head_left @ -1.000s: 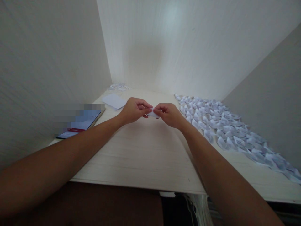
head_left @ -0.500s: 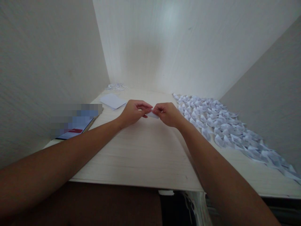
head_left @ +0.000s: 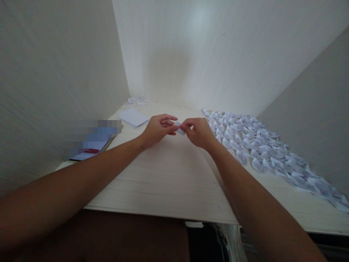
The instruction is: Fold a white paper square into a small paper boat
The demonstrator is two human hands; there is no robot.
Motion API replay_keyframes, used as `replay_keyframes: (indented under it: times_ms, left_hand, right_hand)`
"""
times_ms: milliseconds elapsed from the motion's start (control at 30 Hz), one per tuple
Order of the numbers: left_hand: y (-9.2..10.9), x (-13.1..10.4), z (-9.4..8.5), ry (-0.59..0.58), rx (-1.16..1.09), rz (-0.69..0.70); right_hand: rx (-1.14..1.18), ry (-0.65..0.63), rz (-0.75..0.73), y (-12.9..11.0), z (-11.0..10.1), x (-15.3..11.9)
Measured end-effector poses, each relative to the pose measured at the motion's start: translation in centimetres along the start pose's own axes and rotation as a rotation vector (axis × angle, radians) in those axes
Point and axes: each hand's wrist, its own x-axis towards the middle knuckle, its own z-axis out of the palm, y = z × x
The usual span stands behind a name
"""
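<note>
A small piece of folded white paper [head_left: 181, 130] is held up between my two hands, over the middle of the table. My right hand [head_left: 198, 131] pinches its near right side between thumb and fingers. At the paper's left end, my left hand [head_left: 158, 129] has its thumb and a finger on it, with the index finger raised apart above. The exact fold is too small to make out.
On the pale table [head_left: 152, 182], a stack of white paper sheets [head_left: 133, 117] lies left of my hands. Thin paper pieces [head_left: 138, 100] sit in the far left corner. Many folded paper pieces [head_left: 253, 140] cover the right side. A partly blurred phone-like device [head_left: 91, 151] leans at the left wall.
The folded paper has turned and tilted up in my fingers. My left index finger has lifted away from the thumb. The whole view has shifted slightly.
</note>
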Motion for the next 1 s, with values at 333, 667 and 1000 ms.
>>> replay_keyframes:
  times_ms: [333,667,1000]
  left_hand:
    - [0.4,0.1,-0.1,0.048,-0.073,-0.024]
    - [0.6,-0.4,1.7,0.208,-0.096,0.052]
    - [1.3,-0.6,1.7,0.221,-0.043,0.174]
  right_hand:
    - [0.125,0.046,0.028,0.3,0.1,0.1]
    - [0.708,0.201,0.145,0.6,2.8,0.2]
    - [0.902,0.132,0.167,0.0,3.0,-0.1]
